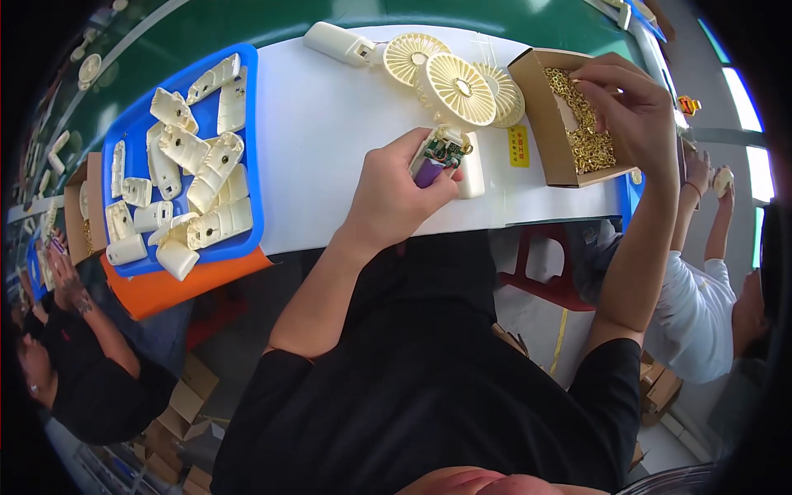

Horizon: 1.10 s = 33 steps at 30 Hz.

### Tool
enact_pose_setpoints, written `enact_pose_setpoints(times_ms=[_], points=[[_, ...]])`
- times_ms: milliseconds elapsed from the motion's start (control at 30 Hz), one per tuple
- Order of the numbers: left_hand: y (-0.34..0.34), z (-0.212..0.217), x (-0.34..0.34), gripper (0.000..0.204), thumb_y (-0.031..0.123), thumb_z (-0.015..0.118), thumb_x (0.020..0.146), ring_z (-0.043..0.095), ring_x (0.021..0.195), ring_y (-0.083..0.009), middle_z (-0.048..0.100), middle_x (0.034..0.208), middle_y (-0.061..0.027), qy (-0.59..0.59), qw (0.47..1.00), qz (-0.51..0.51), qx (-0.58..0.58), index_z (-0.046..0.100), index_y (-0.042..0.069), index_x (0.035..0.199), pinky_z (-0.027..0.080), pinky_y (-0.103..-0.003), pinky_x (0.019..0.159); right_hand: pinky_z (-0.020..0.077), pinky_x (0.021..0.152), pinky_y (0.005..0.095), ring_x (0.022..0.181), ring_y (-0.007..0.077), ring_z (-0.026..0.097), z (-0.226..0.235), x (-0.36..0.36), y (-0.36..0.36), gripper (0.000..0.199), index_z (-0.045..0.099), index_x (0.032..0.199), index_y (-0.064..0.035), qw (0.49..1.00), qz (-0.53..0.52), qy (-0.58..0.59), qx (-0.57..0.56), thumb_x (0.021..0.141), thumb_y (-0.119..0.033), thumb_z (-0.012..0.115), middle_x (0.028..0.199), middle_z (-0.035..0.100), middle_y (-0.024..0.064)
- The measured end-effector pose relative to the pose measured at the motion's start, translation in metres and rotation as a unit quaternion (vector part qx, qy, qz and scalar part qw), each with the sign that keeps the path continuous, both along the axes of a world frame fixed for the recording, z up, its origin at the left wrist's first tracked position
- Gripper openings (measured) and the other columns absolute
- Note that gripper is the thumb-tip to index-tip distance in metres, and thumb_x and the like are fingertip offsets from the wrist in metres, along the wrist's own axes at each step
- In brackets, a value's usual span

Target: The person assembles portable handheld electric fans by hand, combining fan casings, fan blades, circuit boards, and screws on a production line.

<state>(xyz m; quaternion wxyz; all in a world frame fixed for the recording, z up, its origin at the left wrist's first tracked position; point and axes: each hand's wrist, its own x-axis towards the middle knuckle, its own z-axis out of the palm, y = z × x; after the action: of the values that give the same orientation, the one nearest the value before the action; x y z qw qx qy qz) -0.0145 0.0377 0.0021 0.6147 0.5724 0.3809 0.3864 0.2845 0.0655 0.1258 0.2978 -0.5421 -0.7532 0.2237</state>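
My left hand (388,194) is closed around an opened cream fan handle, its green circuit board (448,151) and purple battery (428,173) exposed. A round cream fan grille (459,89) lies just beyond the handle; whether the two are joined I cannot tell. My right hand (634,107) is over an open cardboard box (546,120) of small gold-coloured metal parts (592,151). Its thumb and fingers are pinched together, and anything between them is too small to make out. A smooth cream casing piece (471,172) shows behind the left hand's fingers.
Left on the white table stands a blue tray (258,140) with several cream casing shells (186,148). More grilles (408,58) and a cream handle (334,41) lie at the back. A yellow label (518,146) sits beside the box. Co-workers (693,305) sit on both sides.
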Motion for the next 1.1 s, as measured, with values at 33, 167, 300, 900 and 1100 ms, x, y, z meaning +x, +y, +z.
enact_pose_setpoints(times_ms=[33,167,300,900,1100], points=[[0.0,0.004,-0.001,0.024,0.004,0.064,0.086,0.06,0.064,-0.0066,0.071,0.085,-0.0044,0.01,1.0,-0.013,0.013,0.065,-0.003,0.109,0.051,-0.024,0.058,0.0506,0.059,0.0269,0.068,0.0108,0.064,0.012,-0.032,-0.002,0.008,0.076,0.097,0.0027,0.998,0.054,-0.028,0.014,0.092,-0.001,0.07,0.088,0.067,0.0048],[-0.007,0.023,-0.017,0.028,0.007,0.064,0.084,0.06,0.064,-0.007,0.071,0.085,-0.0047,0.044,0.999,-0.018,0.014,0.066,-0.004,0.109,0.051,-0.024,0.06,0.0518,0.061,0.0298,0.076,0.0189,0.068,0.015,-0.108,0.014,0.011,0.075,0.094,-0.0028,0.946,0.273,-0.144,0.101,0.085,0.002,0.072,0.094,0.069,0.0072],[-0.015,0.035,-0.026,0.03,0.01,0.065,0.083,0.061,0.064,-0.0082,0.071,0.083,-0.0059,0.078,0.996,-0.03,0.024,0.067,-0.005,0.109,0.052,-0.025,0.061,0.0522,0.063,0.0347,0.077,0.025,0.068,0.022,-0.133,0.011,0.009,0.073,0.09,-0.0036,0.906,0.349,-0.22,0.098,0.082,0.001,0.074,0.091,0.067,0.0073],[-0.034,0.05,-0.05,0.039,0.016,0.067,0.083,0.064,0.06,-0.0151,0.067,0.077,-0.0101,0.163,0.979,-0.101,0.075,0.066,-0.006,0.115,0.053,-0.031,0.063,0.0545,0.075,0.0375,0.085,0.0283,0.067,0.02,-0.166,-0.013,0.008,0.067,0.092,-0.0007,0.878,0.354,-0.323,0.009,0.093,-0.008,0.068,0.089,0.066,0.0096],[-0.034,0.049,-0.054,0.037,0.017,0.069,0.083,0.062,0.06,-0.0119,0.067,0.077,-0.0077,0.121,0.988,-0.089,0.047,0.067,-0.005,0.113,0.052,-0.029,0.06,0.0542,0.076,0.0356,0.083,0.0251,0.067,0.018,-0.158,0.011,0.01,0.068,0.093,0.0002,0.888,0.379,-0.244,-0.088,0.096,-0.01,0.067,0.089,0.066,0.0098]])
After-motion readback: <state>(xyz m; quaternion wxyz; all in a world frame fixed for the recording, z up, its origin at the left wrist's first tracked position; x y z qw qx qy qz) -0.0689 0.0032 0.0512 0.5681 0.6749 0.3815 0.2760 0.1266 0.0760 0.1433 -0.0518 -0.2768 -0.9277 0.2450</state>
